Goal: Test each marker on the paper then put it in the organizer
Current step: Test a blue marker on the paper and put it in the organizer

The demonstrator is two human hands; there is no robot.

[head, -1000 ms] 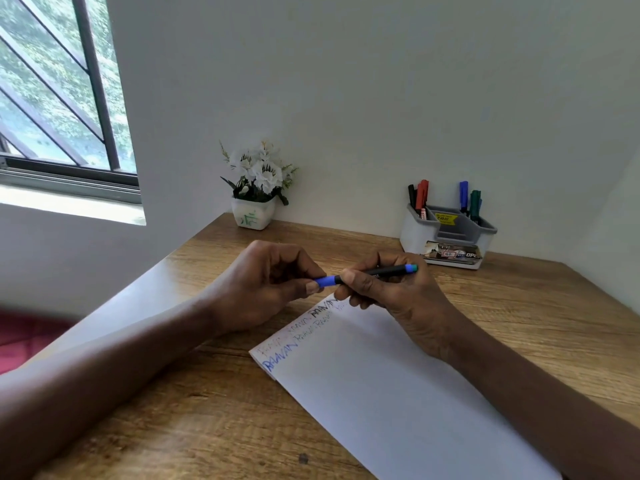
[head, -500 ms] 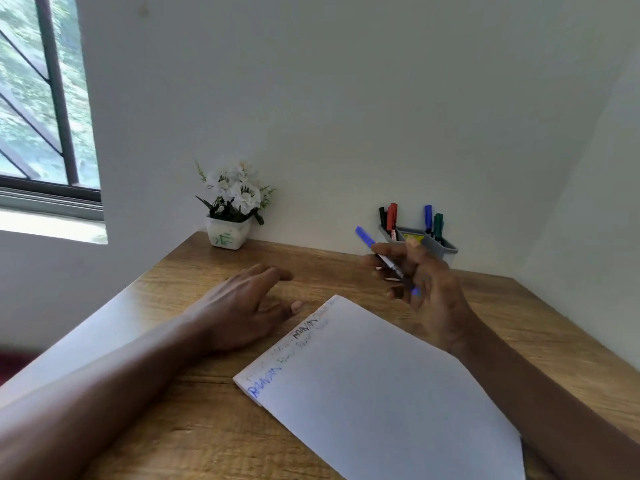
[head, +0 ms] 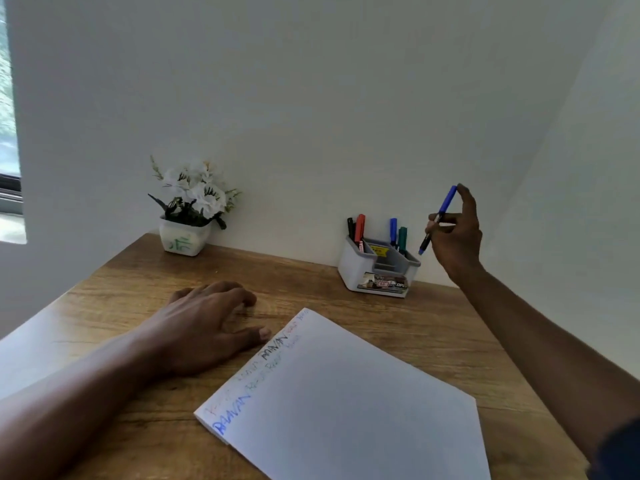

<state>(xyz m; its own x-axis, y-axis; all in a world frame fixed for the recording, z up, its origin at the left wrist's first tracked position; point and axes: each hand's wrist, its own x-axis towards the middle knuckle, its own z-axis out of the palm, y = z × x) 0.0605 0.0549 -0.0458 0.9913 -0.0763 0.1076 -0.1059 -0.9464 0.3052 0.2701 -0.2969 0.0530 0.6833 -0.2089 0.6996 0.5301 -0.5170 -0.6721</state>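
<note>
My right hand (head: 457, 237) holds a capped blue marker (head: 445, 206) nearly upright in the air, just right of and above the grey organizer (head: 353, 268) at the back of the desk. Black, red, blue and green markers (head: 360, 228) stand in the organizer's back compartments. A white sheet of paper (head: 346, 403) lies in front of me, with scribbled words in several colours along its left edge. My left hand (head: 204, 323) rests flat on the desk, fingers spread, its thumb touching the paper's upper left edge.
A small white pot of white flowers (head: 187, 216) stands at the back left against the wall. The wooden desk (head: 433, 327) fits into a corner, with walls behind and to the right. A window edge (head: 8, 133) shows at far left.
The blue marker was capped between both hands. My left hand let go and settled flat on the desk. My right hand carried the marker up and right to beside the organizer.
</note>
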